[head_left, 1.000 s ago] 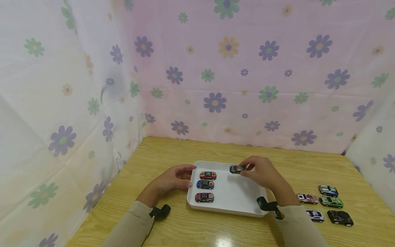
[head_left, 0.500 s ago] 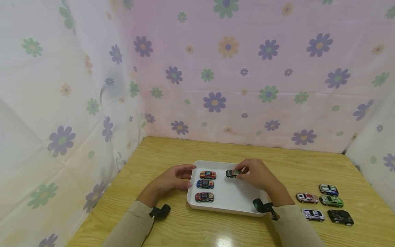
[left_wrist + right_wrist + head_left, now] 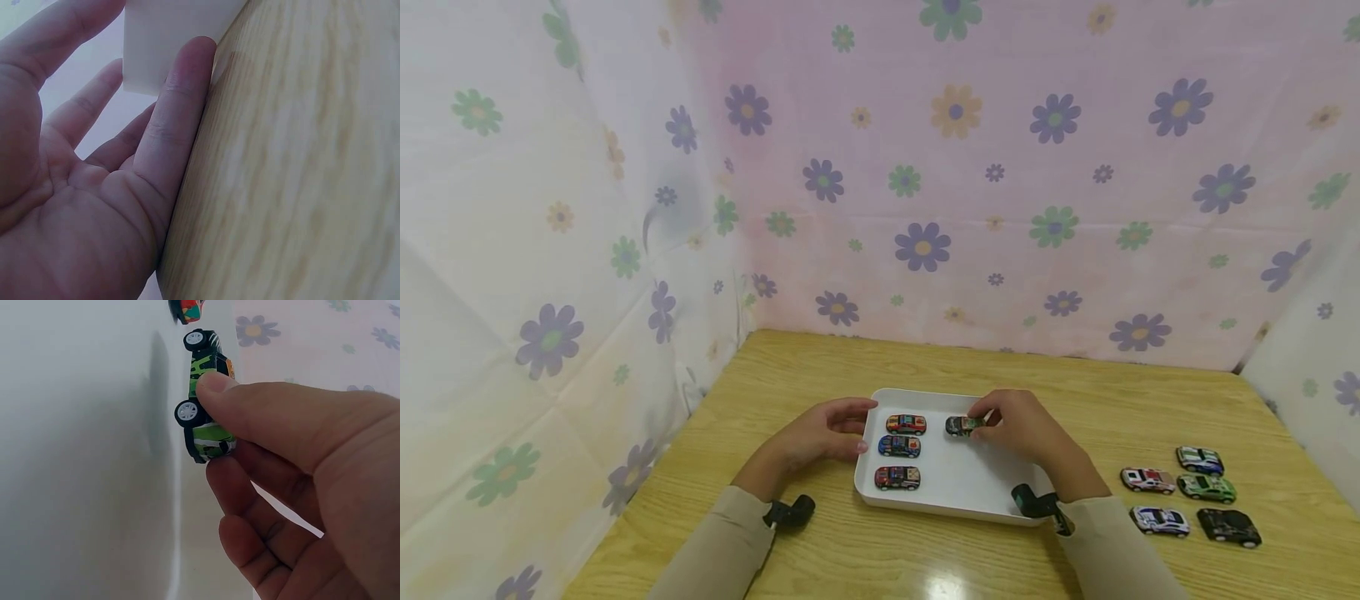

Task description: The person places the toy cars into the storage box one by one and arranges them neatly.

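Observation:
My right hand (image 3: 1021,427) pinches a black and green toy car (image 3: 205,406) between thumb and fingers, over the back part of a white tray (image 3: 955,510). In the right wrist view the car's wheels face the tray floor, and its shadow falls beside it. My left hand (image 3: 816,433) lies at the tray's left side, its relaxed fingers (image 3: 178,100) against the outer wall. Inside the tray along the left stand a red and yellow toy car (image 3: 906,425), a blue toy car (image 3: 899,447) and a dark red toy car (image 3: 897,477).
Several more toy cars rest on the wooden table (image 3: 820,550) to the right of the tray, among them a green one (image 3: 1207,489) and a black one (image 3: 1229,527). Flowered cloth (image 3: 1000,275) hangs behind the table and at both sides.
My right hand has moved left and slightly toward me with the black and green toy car, bringing it closer to the red and yellow one. My left hand has stayed at the tray.

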Motion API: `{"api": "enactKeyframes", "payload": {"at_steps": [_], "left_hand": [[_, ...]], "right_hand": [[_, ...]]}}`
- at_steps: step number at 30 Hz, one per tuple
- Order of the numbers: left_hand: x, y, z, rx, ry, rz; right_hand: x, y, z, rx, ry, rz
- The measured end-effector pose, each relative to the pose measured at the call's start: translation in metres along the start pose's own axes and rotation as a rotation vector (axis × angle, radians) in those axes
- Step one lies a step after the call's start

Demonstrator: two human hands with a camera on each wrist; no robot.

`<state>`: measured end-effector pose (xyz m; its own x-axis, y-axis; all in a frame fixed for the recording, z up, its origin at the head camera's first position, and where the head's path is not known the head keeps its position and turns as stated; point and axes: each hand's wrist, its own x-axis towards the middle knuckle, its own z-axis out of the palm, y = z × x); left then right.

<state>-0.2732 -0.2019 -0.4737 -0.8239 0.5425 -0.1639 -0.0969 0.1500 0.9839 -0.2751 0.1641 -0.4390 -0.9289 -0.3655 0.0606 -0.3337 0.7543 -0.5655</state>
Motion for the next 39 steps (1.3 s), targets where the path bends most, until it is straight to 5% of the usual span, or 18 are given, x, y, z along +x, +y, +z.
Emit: {"api": "enactKeyframes", "payload": {"at_steps": [39], "left_hand": [[0.000,0.001,0.000,0.027,0.015,-0.008]], "right_hand": [[0.008,0.001,0.015,0.000,-0.008,0.029]]}}
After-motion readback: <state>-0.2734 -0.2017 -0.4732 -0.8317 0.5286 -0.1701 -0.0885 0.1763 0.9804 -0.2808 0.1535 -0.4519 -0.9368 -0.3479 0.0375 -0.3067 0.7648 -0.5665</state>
